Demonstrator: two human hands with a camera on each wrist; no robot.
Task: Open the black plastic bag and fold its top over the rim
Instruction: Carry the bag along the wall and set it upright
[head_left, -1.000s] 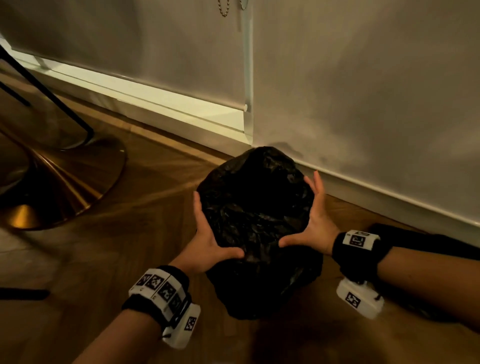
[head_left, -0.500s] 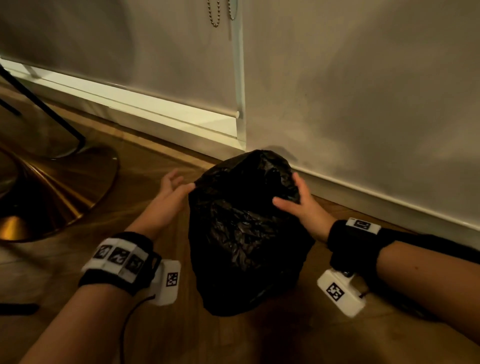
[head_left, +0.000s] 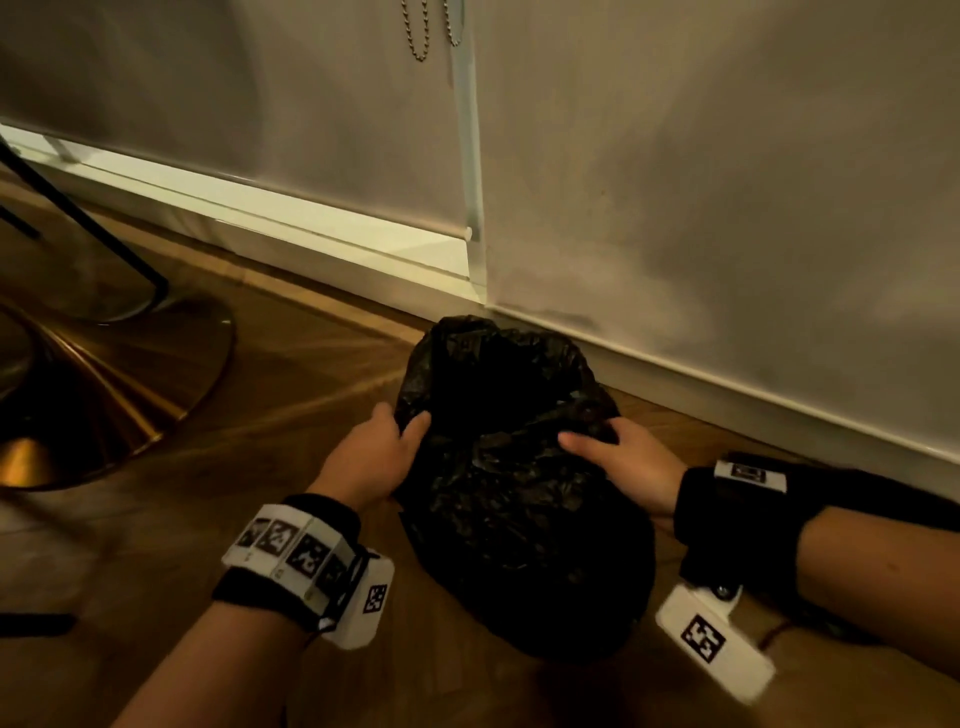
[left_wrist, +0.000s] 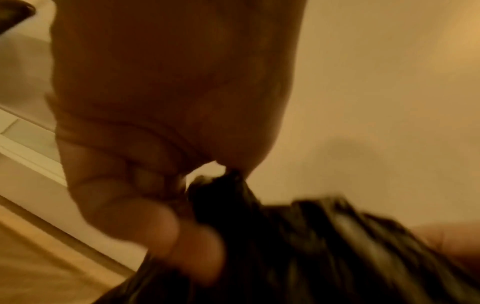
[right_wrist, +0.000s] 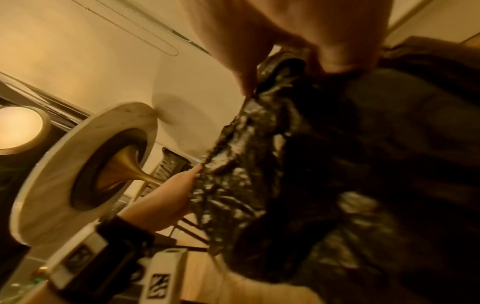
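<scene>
Crinkled black plastic bag (head_left: 524, 499) standing on the wooden floor (head_left: 249, 426) beside the pale wall (head_left: 727, 208), near a brass pedestal table base (head_left: 104, 395). The left hand (head_left: 376, 457) pinches the bag's left upper edge; the right hand (head_left: 626, 462) grips its right upper edge, fingers curled into the plastic.

Thin crinkled black plastic bag (head_left: 519, 493) with glossy glints on its creases, warm-toned wooden plank floor (head_left: 260, 415) with visible grain, polished brass-coloured metal table base (head_left: 104, 395), smooth matt pale wall (head_left: 727, 208), beaded metal chain (head_left: 415, 31)
</scene>
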